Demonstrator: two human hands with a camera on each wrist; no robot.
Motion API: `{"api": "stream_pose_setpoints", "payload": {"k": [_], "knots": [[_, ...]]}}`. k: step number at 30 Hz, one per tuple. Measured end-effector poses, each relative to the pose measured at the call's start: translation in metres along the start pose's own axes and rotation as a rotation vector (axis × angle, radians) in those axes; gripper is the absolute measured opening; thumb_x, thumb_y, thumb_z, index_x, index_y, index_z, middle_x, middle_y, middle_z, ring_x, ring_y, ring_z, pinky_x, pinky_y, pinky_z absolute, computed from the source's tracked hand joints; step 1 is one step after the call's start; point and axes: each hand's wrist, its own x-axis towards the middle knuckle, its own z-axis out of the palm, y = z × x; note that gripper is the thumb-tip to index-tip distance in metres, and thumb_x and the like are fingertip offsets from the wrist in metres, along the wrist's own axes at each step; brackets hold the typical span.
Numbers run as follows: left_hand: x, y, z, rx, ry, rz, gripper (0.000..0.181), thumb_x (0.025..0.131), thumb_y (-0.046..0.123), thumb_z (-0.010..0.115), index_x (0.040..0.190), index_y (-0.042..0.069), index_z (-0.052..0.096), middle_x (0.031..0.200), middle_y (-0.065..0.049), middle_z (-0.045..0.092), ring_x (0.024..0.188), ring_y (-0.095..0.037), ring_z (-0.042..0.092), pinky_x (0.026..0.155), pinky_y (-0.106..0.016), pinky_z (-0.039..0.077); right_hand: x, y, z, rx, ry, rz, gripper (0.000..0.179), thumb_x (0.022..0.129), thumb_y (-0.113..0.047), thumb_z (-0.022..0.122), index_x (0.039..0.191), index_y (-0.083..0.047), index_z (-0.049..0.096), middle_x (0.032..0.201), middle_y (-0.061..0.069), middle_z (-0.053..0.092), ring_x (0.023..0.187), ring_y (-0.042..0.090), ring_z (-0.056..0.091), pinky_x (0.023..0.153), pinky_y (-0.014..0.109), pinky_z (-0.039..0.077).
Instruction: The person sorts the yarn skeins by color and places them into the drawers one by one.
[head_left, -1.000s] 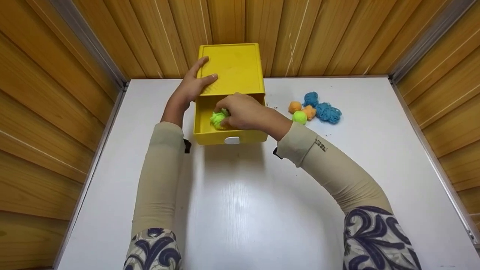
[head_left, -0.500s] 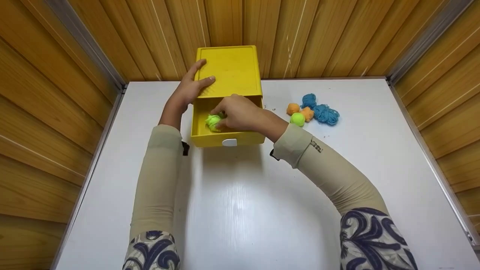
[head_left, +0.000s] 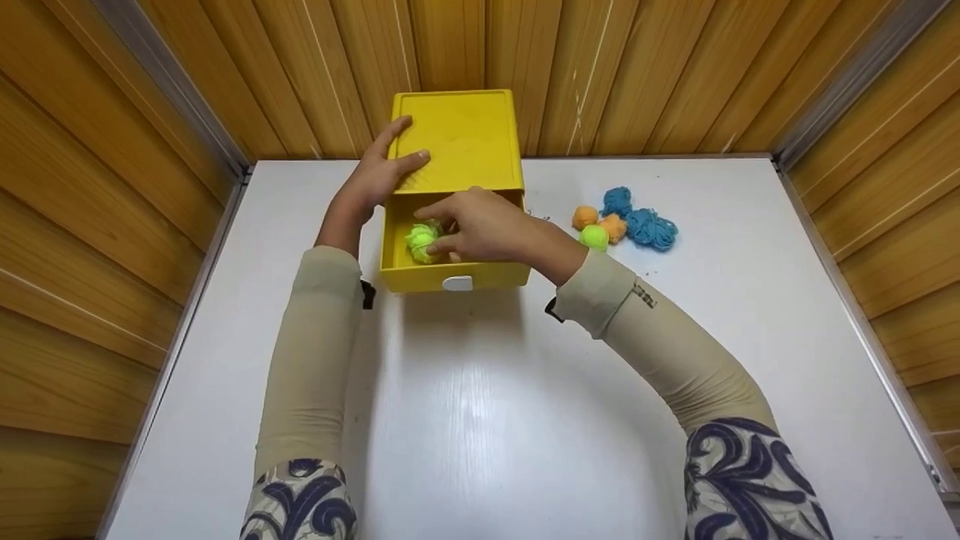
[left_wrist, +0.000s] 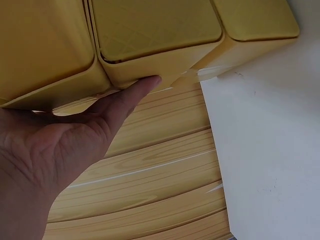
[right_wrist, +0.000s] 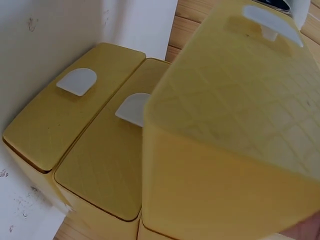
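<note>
A yellow drawer unit (head_left: 459, 142) stands at the back of the table, its top drawer (head_left: 405, 279) pulled out. Inside the drawer, toward its left side, lies a bright green yarn ball (head_left: 421, 243). My right hand (head_left: 487, 231) reaches into the drawer beside the ball, with index finger and thumb spread apart around its right side; the other fingers are partly hidden. My left hand (head_left: 376, 176) rests on the unit's left edge, thumb on the top, fingers straight. In the left wrist view, the left hand (left_wrist: 75, 140) lies along the yellow unit (left_wrist: 160, 30).
Right of the unit lie two blue yarn bundles (head_left: 651, 229), two orange balls (head_left: 585, 217) and a green ball (head_left: 595, 237). Lower drawers (right_wrist: 100, 165) with white tab handles (right_wrist: 78, 81) show in the right wrist view. Wood-panelled walls (head_left: 570, 75) enclose the white table (head_left: 465, 420).
My right hand's fingers have spread and more of the green yarn ball shows, slightly farther left in the drawer. My left hand keeps its place on the unit.
</note>
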Motion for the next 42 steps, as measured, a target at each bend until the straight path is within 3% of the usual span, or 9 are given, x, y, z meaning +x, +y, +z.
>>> {"api": "stream_pose_setpoints", "payload": {"k": [5, 10, 14, 17, 20, 24, 32, 38, 42], "knots": [[0.000, 0.001, 0.000, 0.009, 0.000, 0.005, 0.076, 0.101, 0.051, 0.066, 0.164, 0.056, 0.024, 0.180, 0.002, 0.017, 0.155, -0.024, 0.036, 0.133, -0.054, 0.025, -0.018, 0.004, -0.010, -0.005, 0.123, -0.032, 0.053, 0.101, -0.045, 0.073, 0.147, -0.020, 0.066, 0.135, 0.001, 0.077, 0.121, 0.019, 0.072, 0.108, 0.043, 0.055], [0.002, 0.002, 0.004, 0.007, -0.006, 0.005, 0.077, 0.100, 0.052, 0.066, 0.164, 0.057, 0.024, 0.182, 0.004, 0.013, 0.162, -0.025, 0.027, 0.134, -0.056, 0.021, -0.048, 0.020, -0.026, 0.017, 0.267, -0.066, 0.047, 0.103, -0.041, 0.072, 0.143, -0.017, 0.070, 0.133, 0.005, 0.077, 0.116, 0.022, 0.072, 0.103, 0.044, 0.057], [0.003, 0.001, 0.006, 0.010, -0.006, 0.006, 0.077, 0.100, 0.053, 0.066, 0.164, 0.057, 0.023, 0.182, 0.004, 0.010, 0.164, -0.026, 0.024, 0.134, -0.057, 0.018, -0.076, 0.047, -0.034, 0.043, 0.391, -0.081, 0.042, 0.103, -0.035, 0.073, 0.138, -0.013, 0.073, 0.127, 0.008, 0.079, 0.110, 0.024, 0.073, 0.090, 0.043, 0.061], [0.002, -0.001, 0.006, 0.011, 0.004, 0.009, 0.078, 0.100, 0.054, 0.066, 0.164, 0.057, 0.022, 0.182, 0.004, 0.009, 0.162, -0.026, 0.026, 0.134, -0.057, 0.019, -0.093, 0.072, -0.036, 0.040, 0.466, -0.077, 0.037, 0.103, -0.030, 0.073, 0.135, -0.012, 0.075, 0.123, 0.009, 0.081, 0.107, 0.024, 0.075, 0.084, 0.036, 0.061], [0.000, -0.002, 0.005, 0.009, 0.009, 0.009, 0.077, 0.100, 0.054, 0.066, 0.164, 0.057, 0.022, 0.182, 0.003, 0.010, 0.161, -0.027, 0.027, 0.133, -0.058, 0.020, -0.109, 0.099, -0.036, 0.044, 0.501, -0.019, 0.035, 0.102, -0.030, 0.074, 0.133, -0.013, 0.076, 0.116, 0.008, 0.082, 0.100, 0.023, 0.077, 0.080, 0.024, 0.057], [-0.001, -0.001, 0.005, 0.006, 0.011, 0.003, 0.078, 0.100, 0.054, 0.067, 0.164, 0.057, 0.022, 0.182, 0.003, 0.010, 0.161, -0.027, 0.028, 0.133, -0.058, 0.021, -0.129, 0.130, -0.032, 0.069, 0.516, 0.100, 0.035, 0.102, -0.031, 0.074, 0.133, -0.013, 0.076, 0.112, 0.011, 0.082, 0.093, 0.025, 0.075, 0.077, 0.015, 0.052], [-0.002, 0.000, 0.002, -0.001, 0.016, -0.008, 0.078, 0.100, 0.054, 0.067, 0.164, 0.058, 0.022, 0.182, 0.003, 0.010, 0.158, -0.027, 0.033, 0.132, -0.057, 0.024, -0.145, 0.169, -0.017, 0.141, 0.509, 0.266, 0.035, 0.104, -0.032, 0.070, 0.134, -0.014, 0.075, 0.119, 0.014, 0.080, 0.094, 0.025, 0.071, 0.073, 0.017, 0.053], [-0.003, 0.001, 0.002, 0.002, 0.009, -0.016, 0.078, 0.100, 0.054, 0.066, 0.163, 0.059, 0.021, 0.182, 0.003, 0.010, 0.158, -0.026, 0.034, 0.132, -0.057, 0.024, -0.144, 0.189, -0.001, 0.125, 0.467, 0.321, 0.041, 0.104, -0.031, 0.070, 0.139, -0.010, 0.071, 0.125, 0.018, 0.076, 0.109, 0.035, 0.070, 0.088, 0.043, 0.058], [-0.002, 0.002, 0.002, 0.003, 0.004, -0.005, 0.078, 0.100, 0.055, 0.066, 0.164, 0.058, 0.021, 0.182, 0.003, 0.009, 0.159, -0.026, 0.031, 0.133, -0.057, 0.022, -0.135, 0.205, 0.007, 0.115, 0.404, 0.394, 0.052, 0.103, -0.034, 0.070, 0.148, -0.008, 0.063, 0.131, 0.022, 0.073, 0.124, 0.040, 0.065, 0.101, 0.057, 0.054]]}}
